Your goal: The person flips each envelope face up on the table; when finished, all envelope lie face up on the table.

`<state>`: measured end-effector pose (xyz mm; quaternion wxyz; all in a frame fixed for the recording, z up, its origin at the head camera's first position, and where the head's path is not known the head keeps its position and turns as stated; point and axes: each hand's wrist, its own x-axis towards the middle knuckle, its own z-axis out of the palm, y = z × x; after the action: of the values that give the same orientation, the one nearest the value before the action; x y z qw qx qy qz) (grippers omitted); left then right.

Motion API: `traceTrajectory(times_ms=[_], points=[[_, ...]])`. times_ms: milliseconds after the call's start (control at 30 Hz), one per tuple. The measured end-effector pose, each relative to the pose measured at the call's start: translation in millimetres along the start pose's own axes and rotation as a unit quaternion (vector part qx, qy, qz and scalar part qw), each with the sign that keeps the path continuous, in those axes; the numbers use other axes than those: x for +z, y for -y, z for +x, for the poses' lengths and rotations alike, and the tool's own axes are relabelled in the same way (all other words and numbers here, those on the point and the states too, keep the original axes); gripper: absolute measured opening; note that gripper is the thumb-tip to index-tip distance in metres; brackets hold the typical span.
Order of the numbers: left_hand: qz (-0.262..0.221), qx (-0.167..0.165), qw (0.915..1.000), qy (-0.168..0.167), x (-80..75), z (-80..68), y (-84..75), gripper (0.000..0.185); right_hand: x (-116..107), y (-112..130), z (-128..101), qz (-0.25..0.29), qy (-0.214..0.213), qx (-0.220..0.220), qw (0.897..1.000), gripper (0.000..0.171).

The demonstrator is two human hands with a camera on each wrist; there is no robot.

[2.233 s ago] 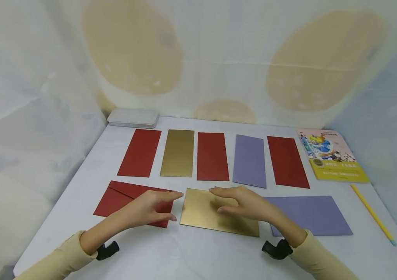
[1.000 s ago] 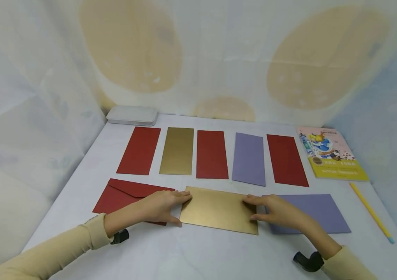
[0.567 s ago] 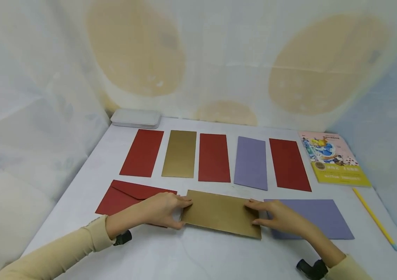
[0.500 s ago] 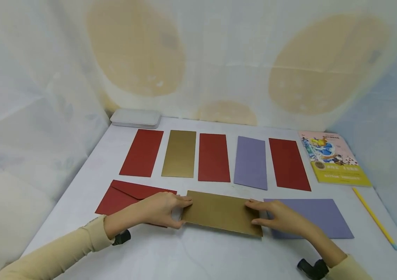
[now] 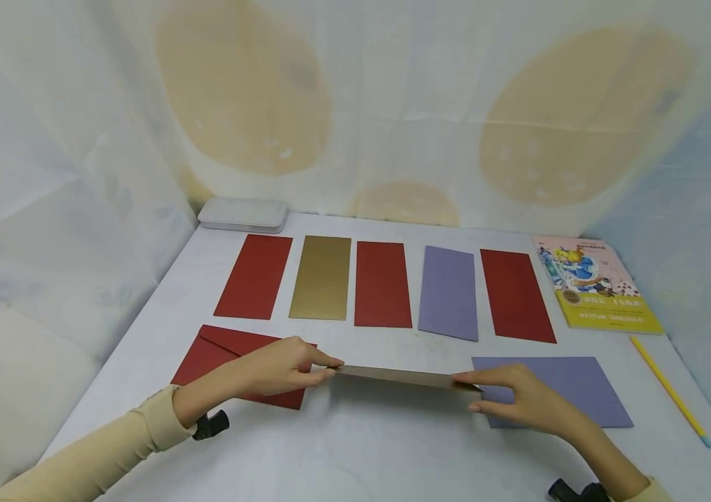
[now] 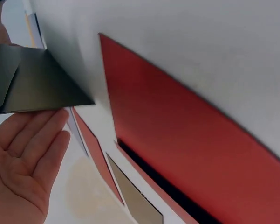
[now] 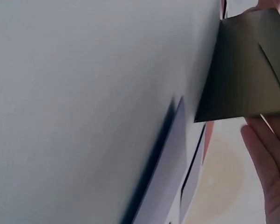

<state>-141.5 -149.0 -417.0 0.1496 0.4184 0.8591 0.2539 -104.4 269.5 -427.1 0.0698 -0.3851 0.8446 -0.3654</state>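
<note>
As seen from the head view, the gold envelope (image 5: 402, 377) is lifted off the white tabletop (image 5: 355, 453) and shows almost edge-on, between the red envelope (image 5: 224, 359) and the purple envelope (image 5: 571, 390). Left hand (image 5: 274, 369) pinches its left end between thumb and fingers (image 5: 324, 361); right hand (image 5: 528, 401) pinches its right end likewise. Its faces cannot be made out at this angle. Behind lie five upright cards, three red, one gold (image 5: 320, 277) and one purple (image 5: 448, 293), with a grey case (image 5: 242, 214), a picture book (image 5: 600, 293) and a yellow pencil (image 5: 669, 390) at the margins.

Left wrist view: the gold envelope (image 6: 32, 79) appears dark, its corner lying on the tips of the nearly straight, close-set fingers (image 6: 42, 140); the thumb is hidden. The red envelope (image 6: 186, 140) fills the right part, cut off by the frame.

Right wrist view: the gold envelope's (image 7: 247, 70) underside with flap seams rests above the straight fingers (image 7: 270, 158), which are partly cropped; the thumb is out of sight. The purple envelope (image 7: 165, 172) is blurred.
</note>
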Motion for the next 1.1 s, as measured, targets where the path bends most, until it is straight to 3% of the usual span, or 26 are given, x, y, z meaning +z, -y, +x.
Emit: traceTrajectory(times_ms=[133,233,333,500,667,933,1100], points=[[-0.03,-0.003,0.9995,-0.006,-2.9,0.3,-0.6,0.038,1,1,2,-0.006,-0.066,-0.047,0.997,0.039],[-0.027,0.013,0.9992,-0.025,-3.5,1.0,-1.5,0.033,0,1,4,0.002,-0.089,-0.061,0.994,0.039],[0.0,0.06,0.9962,-0.063,-2.8,3.1,-2.8,0.033,-2,1,6,0.015,-0.089,-0.051,0.995,0.036],[0.037,0.149,0.9794,-0.131,0.5,11.8,-4.1,0.043,-8,3,9,0.035,-0.074,-0.021,0.996,0.026],[0.069,0.189,0.9661,-0.162,-0.4,23.3,-5.4,0.048,-13,2,13,0.034,-0.074,0.005,0.997,0.027],[0.123,0.172,0.9671,-0.142,-2.2,40.2,-3.5,0.048,-12,-4,21,-0.072,-0.112,-0.013,0.991,0.054],[0.142,0.148,0.971,-0.123,0.7,44.3,-0.5,0.046,-10,-11,27,-0.117,-0.09,-0.03,0.989,0.056]])
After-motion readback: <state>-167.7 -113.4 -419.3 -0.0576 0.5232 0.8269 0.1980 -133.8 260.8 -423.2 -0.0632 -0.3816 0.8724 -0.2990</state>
